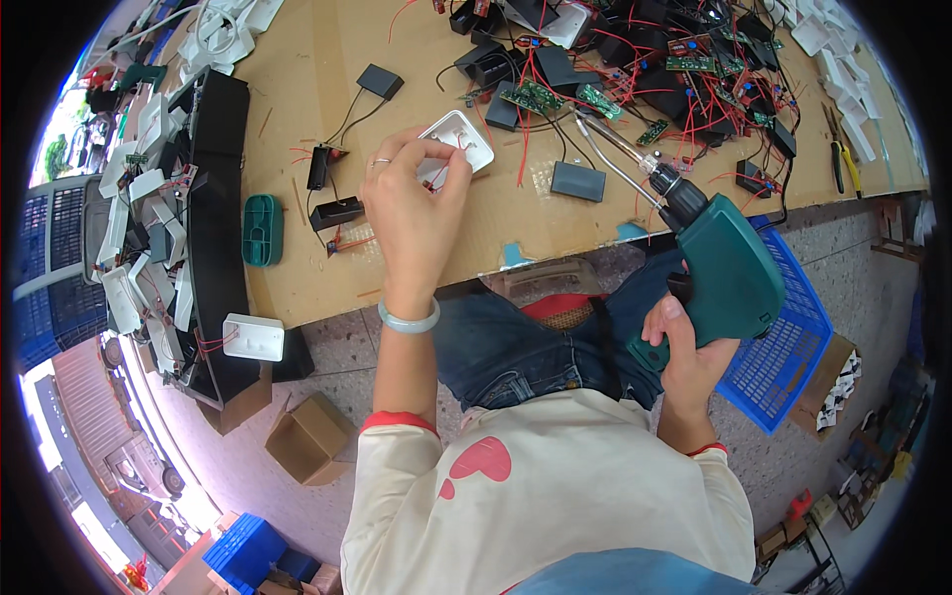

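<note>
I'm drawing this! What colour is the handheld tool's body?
The tool body is dark green, clearest in the head view.

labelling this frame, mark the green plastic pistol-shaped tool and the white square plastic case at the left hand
Green plastic pistol-shaped tool (732, 270), head view: its body.
White square plastic case (466, 133), head view: its inside.
</note>
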`<state>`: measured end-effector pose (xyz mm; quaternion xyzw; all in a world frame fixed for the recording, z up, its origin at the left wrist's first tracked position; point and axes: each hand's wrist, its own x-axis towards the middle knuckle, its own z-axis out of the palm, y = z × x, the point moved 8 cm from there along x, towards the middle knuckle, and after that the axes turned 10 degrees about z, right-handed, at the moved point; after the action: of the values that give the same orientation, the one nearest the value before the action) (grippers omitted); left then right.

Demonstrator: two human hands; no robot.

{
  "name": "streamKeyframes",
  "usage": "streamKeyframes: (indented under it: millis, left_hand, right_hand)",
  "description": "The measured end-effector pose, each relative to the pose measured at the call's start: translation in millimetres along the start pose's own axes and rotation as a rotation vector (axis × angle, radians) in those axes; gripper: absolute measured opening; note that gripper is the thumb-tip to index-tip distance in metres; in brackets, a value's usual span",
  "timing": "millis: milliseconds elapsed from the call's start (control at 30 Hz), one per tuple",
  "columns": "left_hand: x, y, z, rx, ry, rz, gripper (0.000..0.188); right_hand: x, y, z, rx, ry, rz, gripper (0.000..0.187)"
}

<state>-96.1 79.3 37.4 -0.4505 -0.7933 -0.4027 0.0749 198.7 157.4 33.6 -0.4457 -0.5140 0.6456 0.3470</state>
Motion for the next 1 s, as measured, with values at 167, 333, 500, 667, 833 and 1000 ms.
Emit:
streamKeyframes:
  millis: [167,333,500,667,833,1000]
  left_hand:
    - [1.4,-6.6,-13.4,-0.075,0.042,-0.097,0.011]
    - [3.6,-27.1,-57.0,-0.342,0.278,-0.128,0.01]
    - [12.8,-78.1,-159.8,-0.785,0.602,-0.226,0.011]
    - [7.3,-104.3,-301.9,-0.768,1.054,-0.068,0.028]
    - [-18.3,-138.0,-422.0,-0.301,1.113,0.044,0.022]
    - [-48.3,-189.8,-429.5,0.578,0.748,-0.203,0.029]
  right_hand:
    - [0.6,-1.3,5.3,-0.011,-0.019,0.001,0.036]
    - [-1.2,10.7,-3.0,-0.018,0.043,0.024,0.043]
    - [0.8,5.9,-4.3,0.058,-0.005,-0.009,0.047]
    - [5.2,7.7,-1.5,0.046,-0.036,-0.021,0.043]
    - [10.9,10.9,3.4,0.041,-0.035,-0.016,0.041]
    - [9.8,-0.6,20.4,0.02,-0.081,-0.033,0.044]
